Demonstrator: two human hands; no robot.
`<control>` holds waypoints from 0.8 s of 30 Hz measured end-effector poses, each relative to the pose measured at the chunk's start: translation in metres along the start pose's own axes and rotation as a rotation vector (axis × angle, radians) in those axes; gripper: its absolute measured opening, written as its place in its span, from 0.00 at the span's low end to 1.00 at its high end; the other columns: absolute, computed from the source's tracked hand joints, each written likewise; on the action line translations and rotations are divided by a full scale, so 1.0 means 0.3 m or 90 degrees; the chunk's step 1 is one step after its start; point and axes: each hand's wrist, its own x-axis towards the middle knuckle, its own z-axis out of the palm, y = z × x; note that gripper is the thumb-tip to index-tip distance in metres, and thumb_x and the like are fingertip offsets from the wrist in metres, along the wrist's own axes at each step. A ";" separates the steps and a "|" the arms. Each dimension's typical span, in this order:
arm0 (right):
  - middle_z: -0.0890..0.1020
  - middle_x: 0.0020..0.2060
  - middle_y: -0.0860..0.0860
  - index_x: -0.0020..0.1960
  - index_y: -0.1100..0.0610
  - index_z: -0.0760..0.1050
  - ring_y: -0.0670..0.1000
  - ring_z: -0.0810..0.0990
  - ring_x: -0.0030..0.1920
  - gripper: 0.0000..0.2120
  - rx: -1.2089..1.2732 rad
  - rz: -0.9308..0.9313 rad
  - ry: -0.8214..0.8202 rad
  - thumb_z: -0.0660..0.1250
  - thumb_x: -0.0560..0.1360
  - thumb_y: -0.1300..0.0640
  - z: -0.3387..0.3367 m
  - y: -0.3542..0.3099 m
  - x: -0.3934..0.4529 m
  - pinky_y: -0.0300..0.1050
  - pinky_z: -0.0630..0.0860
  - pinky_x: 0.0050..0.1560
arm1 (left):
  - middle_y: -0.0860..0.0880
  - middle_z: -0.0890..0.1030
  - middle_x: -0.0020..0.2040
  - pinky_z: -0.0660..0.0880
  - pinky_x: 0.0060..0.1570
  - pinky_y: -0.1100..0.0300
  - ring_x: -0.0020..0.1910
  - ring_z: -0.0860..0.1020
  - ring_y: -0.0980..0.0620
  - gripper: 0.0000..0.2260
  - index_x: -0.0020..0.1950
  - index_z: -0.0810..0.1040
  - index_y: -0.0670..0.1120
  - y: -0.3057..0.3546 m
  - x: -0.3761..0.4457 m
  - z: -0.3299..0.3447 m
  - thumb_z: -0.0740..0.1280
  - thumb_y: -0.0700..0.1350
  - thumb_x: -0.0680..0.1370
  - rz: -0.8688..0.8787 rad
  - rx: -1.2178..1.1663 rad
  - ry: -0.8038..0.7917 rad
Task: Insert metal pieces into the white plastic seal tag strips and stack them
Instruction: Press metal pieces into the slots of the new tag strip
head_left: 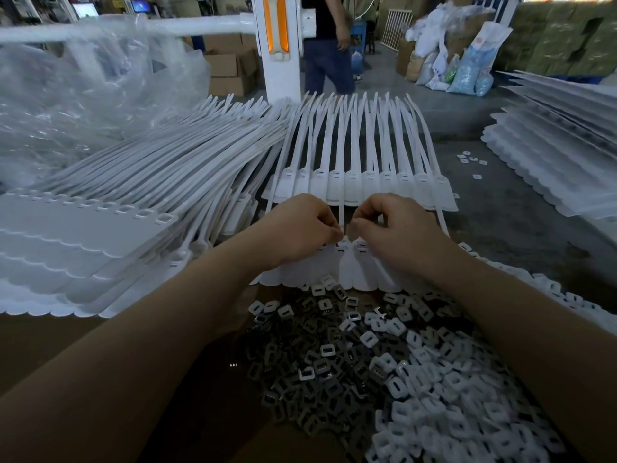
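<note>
Head view: left hand and right hand meet over white seal tag strip at worktop centre, fingers of both curled, pinching at strip's slotted head; pinched item too small to tell. Second strip lies just beyond hands, tails fanned away. Stack of strips piled at left. Dark metal pieces heaped near wrists, white plastic caps beside them at right. Clear plastic bag far left; person stands behind white post.

Two hands, ten tags in the far strip, countless metal pieces.
</note>
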 end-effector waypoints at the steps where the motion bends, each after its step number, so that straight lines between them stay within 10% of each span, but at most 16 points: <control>1: 0.78 0.39 0.41 0.37 0.42 0.72 0.50 0.78 0.47 0.11 0.009 -0.001 0.005 0.66 0.76 0.51 0.000 0.002 0.001 0.63 0.71 0.61 | 0.50 0.81 0.39 0.69 0.35 0.62 0.36 0.76 0.55 0.08 0.39 0.78 0.52 0.003 0.000 0.000 0.69 0.47 0.78 -0.001 0.007 -0.002; 8: 0.77 0.34 0.41 0.38 0.42 0.72 0.40 0.72 0.34 0.09 0.040 -0.018 0.024 0.66 0.76 0.49 0.008 0.016 0.001 0.50 0.72 0.49 | 0.50 0.80 0.41 0.68 0.35 0.63 0.38 0.76 0.56 0.06 0.42 0.78 0.51 0.011 -0.002 -0.005 0.67 0.45 0.79 -0.008 0.030 -0.026; 24: 0.78 0.36 0.42 0.44 0.46 0.75 0.41 0.73 0.36 0.04 0.042 0.001 0.021 0.67 0.76 0.47 0.003 0.001 -0.010 0.60 0.75 0.56 | 0.48 0.83 0.42 0.78 0.42 0.58 0.42 0.81 0.52 0.03 0.43 0.82 0.48 0.011 0.011 -0.005 0.71 0.46 0.75 0.001 0.055 -0.007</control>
